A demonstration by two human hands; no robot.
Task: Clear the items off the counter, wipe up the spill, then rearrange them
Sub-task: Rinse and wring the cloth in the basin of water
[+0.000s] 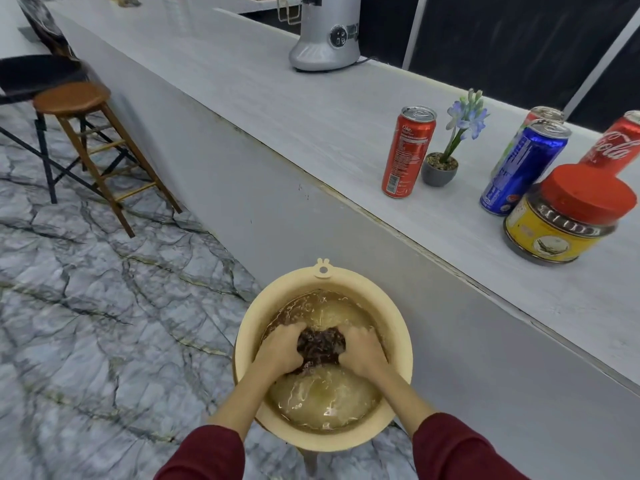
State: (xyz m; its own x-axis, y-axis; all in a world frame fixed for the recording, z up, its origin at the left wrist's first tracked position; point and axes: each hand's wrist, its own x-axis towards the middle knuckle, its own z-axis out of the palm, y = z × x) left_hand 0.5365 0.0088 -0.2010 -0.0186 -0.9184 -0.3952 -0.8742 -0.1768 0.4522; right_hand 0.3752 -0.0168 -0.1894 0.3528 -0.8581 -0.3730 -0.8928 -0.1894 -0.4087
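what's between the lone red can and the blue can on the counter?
A small potted flower in a grey pot stands between the red can and the blue can, close beside the red one. The rest of that stretch is bare counter, in the head view.

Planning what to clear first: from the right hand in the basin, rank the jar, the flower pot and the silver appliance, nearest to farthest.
From the right hand:
1. Jar, near counter edge, on the right.
2. Flower pot, mid-counter, beside a red can.
3. Silver appliance, far end of the counter.

4 cans (408, 151); 1 jar (568, 216); 1 potted flower (446, 157); 1 basin (398, 344); 1 cloth (320, 346); 1 stool (74, 98); 1 appliance (325, 32)
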